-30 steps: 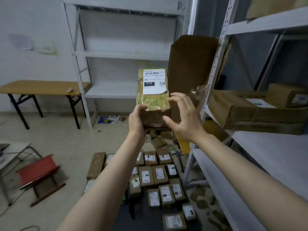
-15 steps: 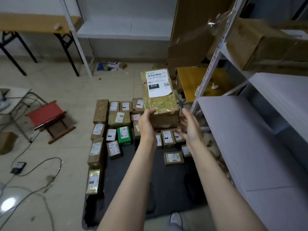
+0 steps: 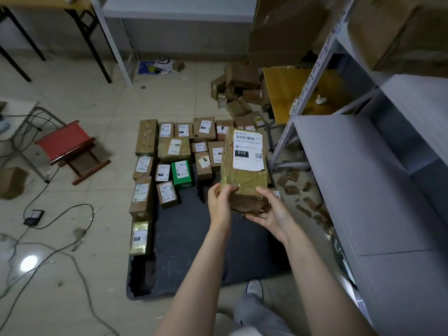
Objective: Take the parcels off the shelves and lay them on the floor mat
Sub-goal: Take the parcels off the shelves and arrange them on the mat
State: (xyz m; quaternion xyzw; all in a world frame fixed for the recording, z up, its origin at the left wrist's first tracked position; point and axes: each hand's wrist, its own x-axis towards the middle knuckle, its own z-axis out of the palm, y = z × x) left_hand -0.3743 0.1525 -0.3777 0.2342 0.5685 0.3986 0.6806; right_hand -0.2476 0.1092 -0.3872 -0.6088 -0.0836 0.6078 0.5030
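Left hand [image 3: 219, 202]: gripping parcel [image 3: 244, 175] at near left edge, thumb over top face, fingers wrapped round the side. Right hand [image 3: 272, 212]: palm up under near right corner, thumb on top face, fingers curled beneath. Both closed on the parcel, neither free.

Parcel: flat, oblong, in yellowish film, white label [image 3: 247, 151] up, marked 010. Held in the air, far end tilted up and away, over the right part of the mat [image 3: 194, 243]. Touching nothing but the two hands.

Below: dark mat on tiled floor. Far half covered by laid parcels [image 3: 174, 149] in rough rows, labels up, a green box [image 3: 181, 172] among them; one column more down the left edge. Dark surface showing in the middle and near half.

Right: grey shelf [image 3: 363, 195], brown boxes [image 3: 400, 32] on the level above. Beyond the mat, by the shelf post, a loose heap [image 3: 242, 73] of small brown boxes on the floor. Red stool [image 3: 65, 144] and cables [image 3: 60, 214] well apart on the left.

Step, as judged: parcel off the shelf, in transit, not yet laid.

Next, as judged: crouch, bring parcel down flat, label up, onto dark surface just in front of the right-hand rows, beside neighbours and not on top; then loosen both hands and return to shelf. Film probably slick: keep right hand beneath until at rest.
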